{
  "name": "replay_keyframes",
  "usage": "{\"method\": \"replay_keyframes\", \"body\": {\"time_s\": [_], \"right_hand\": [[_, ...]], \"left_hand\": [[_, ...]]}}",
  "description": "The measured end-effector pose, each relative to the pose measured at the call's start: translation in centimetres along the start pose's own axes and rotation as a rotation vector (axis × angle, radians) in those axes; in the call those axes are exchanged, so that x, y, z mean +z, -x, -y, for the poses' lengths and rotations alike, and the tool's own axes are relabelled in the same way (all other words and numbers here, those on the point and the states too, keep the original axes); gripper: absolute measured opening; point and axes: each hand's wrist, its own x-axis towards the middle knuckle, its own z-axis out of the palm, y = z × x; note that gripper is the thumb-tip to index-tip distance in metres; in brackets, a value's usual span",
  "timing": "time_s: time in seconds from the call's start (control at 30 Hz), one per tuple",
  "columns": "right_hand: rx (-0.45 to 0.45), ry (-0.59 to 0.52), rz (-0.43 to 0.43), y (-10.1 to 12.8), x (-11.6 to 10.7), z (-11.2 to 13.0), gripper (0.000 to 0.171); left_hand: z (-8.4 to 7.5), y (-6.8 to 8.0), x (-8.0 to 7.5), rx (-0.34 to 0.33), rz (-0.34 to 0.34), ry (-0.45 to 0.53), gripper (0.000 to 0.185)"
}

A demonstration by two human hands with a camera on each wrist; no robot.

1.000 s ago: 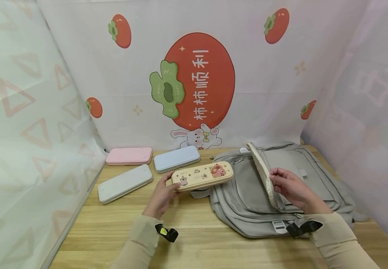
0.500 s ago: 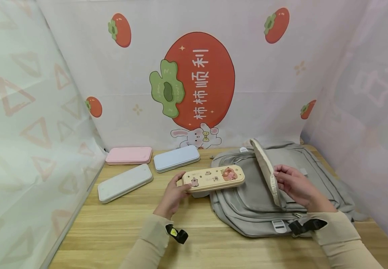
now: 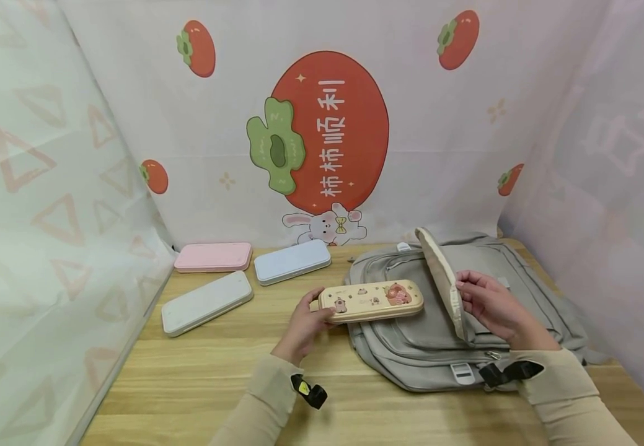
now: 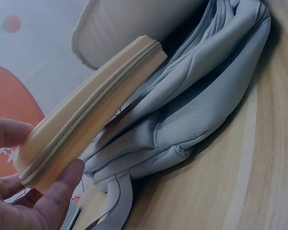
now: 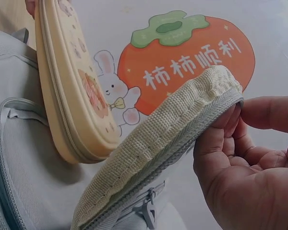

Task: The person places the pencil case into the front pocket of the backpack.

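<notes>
A: What is your left hand [image 3: 306, 322] doing?

B: You are gripping the near-left end of the yellow pencil case [image 3: 370, 300], thumb on one side and fingers curled under the other. In the left wrist view the same case [image 4: 89, 115] is sitting edge-on between your thumb and fingers, its zip running along the side.

A: And where is the case lying?

B: You are holding it level, off the wooden table [image 3: 204, 378], with its right end reaching over the left part of the grey backpack [image 3: 427, 347]. It is pointing at the opening under the flap.

A: The right hand [image 3: 491, 306]?

B: You are pinching the edge of the backpack flap [image 3: 441, 282] and holding it raised, thumb on the far side, fingers curled against the near side. The right wrist view is showing the flap's zip edge [image 5: 182, 129] pressed between your fingertips, with the case [image 5: 72, 96] just to its left, not touching it.

A: What else is lying around you?

B: Three plain cases are lying on the far left of the table: a pink case [image 3: 213, 257] at the back, a blue case [image 3: 292, 261] to its right, a white case [image 3: 207, 303] nearer you. A persimmon backdrop [image 3: 327, 130] is hanging behind.
</notes>
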Motion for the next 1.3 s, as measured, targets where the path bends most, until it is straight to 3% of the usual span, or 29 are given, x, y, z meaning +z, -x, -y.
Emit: {"method": "replay_keyframes", "body": {"time_s": [0.57, 0.9, 1.13, 1.3], "right_hand": [[-0.024, 0.038, -0.025, 0.1, -0.3, 0.6, 0.024], [-0.017, 0.189, -0.124, 0.7, -1.0, 1.6, 0.026], [-0.039, 0.139, -0.090, 1.0, -1.3, 1.9, 0.030], [-0.020, 0.166, -0.124, 1.0, -1.3, 2.0, 0.028]], "left_hand": [[0.7, 0.0, 3.1, -0.027, 0.044, -0.028, 0.066], [0.7, 0.3, 3.9, -0.009, 0.077, -0.048, 0.061], [0.6, 0.6, 4.6, -0.004, 0.101, -0.054, 0.063], [0.6, 0.4, 5.1, 0.011, 0.104, -0.074, 0.061]]}}
